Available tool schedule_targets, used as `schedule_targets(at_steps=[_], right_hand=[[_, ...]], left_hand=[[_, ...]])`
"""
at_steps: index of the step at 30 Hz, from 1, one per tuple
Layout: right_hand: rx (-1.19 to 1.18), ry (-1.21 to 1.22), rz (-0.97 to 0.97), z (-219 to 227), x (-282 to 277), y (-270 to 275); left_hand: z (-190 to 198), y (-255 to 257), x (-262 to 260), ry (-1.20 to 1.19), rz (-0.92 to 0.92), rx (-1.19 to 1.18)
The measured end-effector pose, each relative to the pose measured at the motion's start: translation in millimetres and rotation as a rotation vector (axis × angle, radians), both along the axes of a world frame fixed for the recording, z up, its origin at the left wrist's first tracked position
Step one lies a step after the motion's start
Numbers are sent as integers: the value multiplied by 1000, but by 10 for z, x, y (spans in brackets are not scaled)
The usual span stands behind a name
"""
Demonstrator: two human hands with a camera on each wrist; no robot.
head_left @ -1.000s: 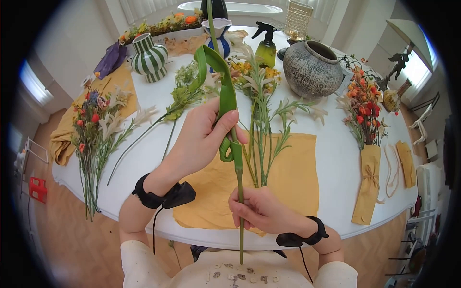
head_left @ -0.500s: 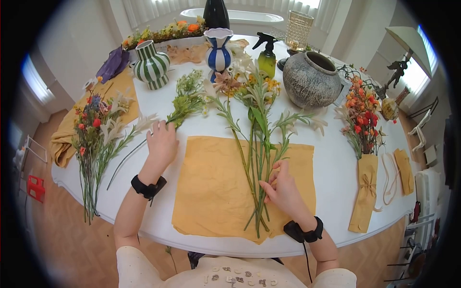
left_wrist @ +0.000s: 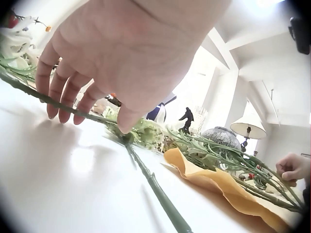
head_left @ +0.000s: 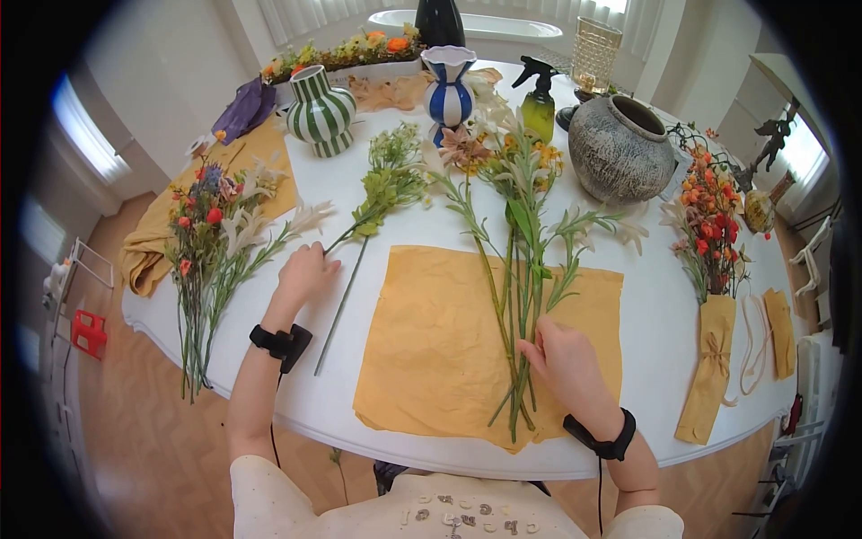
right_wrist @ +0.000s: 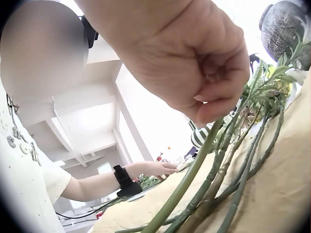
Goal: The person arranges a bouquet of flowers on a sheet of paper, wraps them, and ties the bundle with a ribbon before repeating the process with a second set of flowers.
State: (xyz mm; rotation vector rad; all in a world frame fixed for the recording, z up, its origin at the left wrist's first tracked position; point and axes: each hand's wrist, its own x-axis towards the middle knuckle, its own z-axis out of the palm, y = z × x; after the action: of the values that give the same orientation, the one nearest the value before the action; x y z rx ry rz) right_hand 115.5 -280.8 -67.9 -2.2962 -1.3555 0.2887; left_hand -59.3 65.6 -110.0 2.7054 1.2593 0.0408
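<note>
My left hand (head_left: 305, 272) reaches down to the stem of a leafy green-and-white flower sprig (head_left: 395, 171). In the left wrist view its loosely extended fingers (left_wrist: 73, 92) hang over the far side of that stem (left_wrist: 29, 92), thumb apart from the fingertips. A second green stem (head_left: 341, 305) lies beside it on the table. My right hand (head_left: 566, 359), fingers curled, pinches a thick green stem (right_wrist: 187, 177) between thumb and forefinger. That stem belongs to a loose bunch of lilies and yellow flowers (head_left: 530, 207), stems crossing over a sheet of tan paper (head_left: 422, 341).
Left lies another mixed bunch (head_left: 211, 225). Behind stand a green-striped vase (head_left: 321, 112), a blue-striped vase (head_left: 449, 90), a spray bottle (head_left: 539, 108) and a grey pot (head_left: 620, 148). A wrapped red-orange bouquet (head_left: 714, 234) lies right, beside a cord (head_left: 752, 346).
The long leafy stem that both hands held upright now lies with the bunch on the paper. My left hand has moved left to the sprig's stem; the right stays by the bunch.
</note>
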Motion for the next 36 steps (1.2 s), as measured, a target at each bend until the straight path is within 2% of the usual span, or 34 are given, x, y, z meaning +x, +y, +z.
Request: schedule_targets(at_steps=[3, 5, 6, 8, 9, 11, 12, 14, 15, 17, 18, 20, 21, 23, 24, 26, 27, 28, 29, 30, 32, 33, 35, 36], right_hand=[[31, -89, -29, 164, -85, -58], [44, -88, -4, 224, -120, -109], [46, -89, -10, 240, -130, -131], [19, -62, 11, 262, -148, -168], [18, -61, 9, 277, -156, -178], [36, -34, 34, 295, -173, -175], [37, -32, 33, 292, -176, -171], [91, 41, 133, 285, -180, -158], [91, 45, 125, 282, -184, -144], [104, 178, 280, 292, -193, -101], [98, 178, 269, 311, -213, -72], [225, 417, 385, 353, -273, 14], [223, 415, 379, 359, -310, 53], [306, 650, 405, 360, -374, 124], [306, 649, 403, 371, -387, 143], [242, 1052, 430, 395, -403, 160], [235, 1050, 431, 399, -394, 148], [209, 1147, 419, 402, -373, 125], [179, 1244, 405, 404, -346, 98], [164, 1241, 405, 390, -322, 64], [185, 1145, 226, 339, -263, -20], [170, 1142, 228, 328, -227, -57], [289, 948, 10, 294, -169, -129], [287, 955, 6, 264, -131, -149]], left_hand=[[7, 13, 42, 29, 31, 22], [11, 145, 23, -175, -13, 125], [26, 225, 3, -177, -19, 127], [206, 276, -41, -332, -1, 152], [284, 302, -65, -330, -3, 151], [456, 354, -117, -559, -35, 302], [537, 379, -143, -557, -36, 304], [777, 343, -150, -979, 25, -353], [922, 246, -150, -975, 19, -357], [1333, -161, -61, -1350, -15, -1053], [1369, -164, -60, -1354, -256, -1214], [1453, -448, 109, -1432, -295, -1319], [1458, -612, 210, -1512, -330, -1411], [1356, -881, 383, -1485, -454, -1526], [1307, -1092, 496, -1489, -492, -1504], [1159, -1405, 688, -1483, -466, -1464], [1071, -1511, 766, -1435, -493, -1435], [975, -1571, 843, -1406, -596, -1428], [918, -1596, 878, -1419, -590, -1430], [883, -1613, 910, -1288, -600, -1360], [849, -1577, 948, -1038, -612, -1156], [842, -1515, 956, -1051, -603, -1159], [814, -1378, 923, -709, -593, -727], [751, -1312, 881, -702, -591, -733]])
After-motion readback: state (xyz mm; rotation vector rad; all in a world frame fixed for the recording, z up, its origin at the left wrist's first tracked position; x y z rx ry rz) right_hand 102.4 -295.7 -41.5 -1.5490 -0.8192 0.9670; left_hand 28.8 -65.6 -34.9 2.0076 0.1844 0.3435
